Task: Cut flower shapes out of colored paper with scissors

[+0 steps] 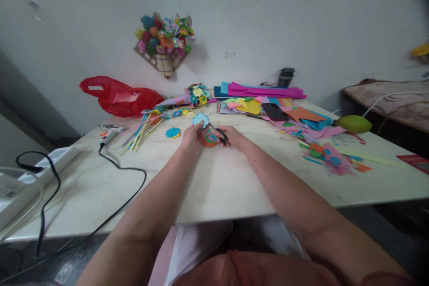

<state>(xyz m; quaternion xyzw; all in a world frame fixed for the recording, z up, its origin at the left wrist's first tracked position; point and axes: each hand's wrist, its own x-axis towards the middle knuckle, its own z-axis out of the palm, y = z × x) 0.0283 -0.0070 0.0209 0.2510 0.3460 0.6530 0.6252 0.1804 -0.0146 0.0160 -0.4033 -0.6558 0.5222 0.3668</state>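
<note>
Near the middle of the table, my left hand (193,136) pinches a light blue paper flower (200,120) with a scalloped edge. My right hand (232,138) is closed round the black handles of a pair of scissors (221,134), whose blades point up and left to the flower's right edge. Whether the blades are cutting the paper I cannot tell. Below and between my hands lie round paper pieces (209,139) in orange and other colours, partly hidden by my fingers. Left of my left hand, a darker blue paper flower (173,132) rests on the table with yellow showing beneath it.
A red plastic bag (117,98), paper strips (142,132) and a glue gun (112,134) with a black cord are on the left. Coloured paper sheets (268,91), a phone (275,111), scraps (331,158) and a green fruit (354,124) lie on the right.
</note>
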